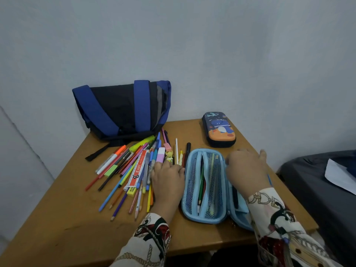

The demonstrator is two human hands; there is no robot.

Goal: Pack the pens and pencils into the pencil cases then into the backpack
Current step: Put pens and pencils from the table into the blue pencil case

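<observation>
I log 2 hands over the desk [63, 226]. Left hand [167, 178], fingers bent down onto the pile of pens and pencils [133, 170] at mid-desk; grasp unclear. Right hand [246, 170] grips the far-right rim of the open light-blue pencil case [204, 185]. Dinosaur pencil case [219, 129], zipped: far-right corner. Backpack [123, 108]: far-left edge.

Just beside the right hand [245, 167], the open pencil case [204, 186] is light blue with mesh pockets. Beyond it, the closed pencil case [219, 130] is navy and orange, cartoon-printed. The backpack [123, 108] is black with blue straps. Both sleeves [277, 224] are cream, patterned red and black.
</observation>
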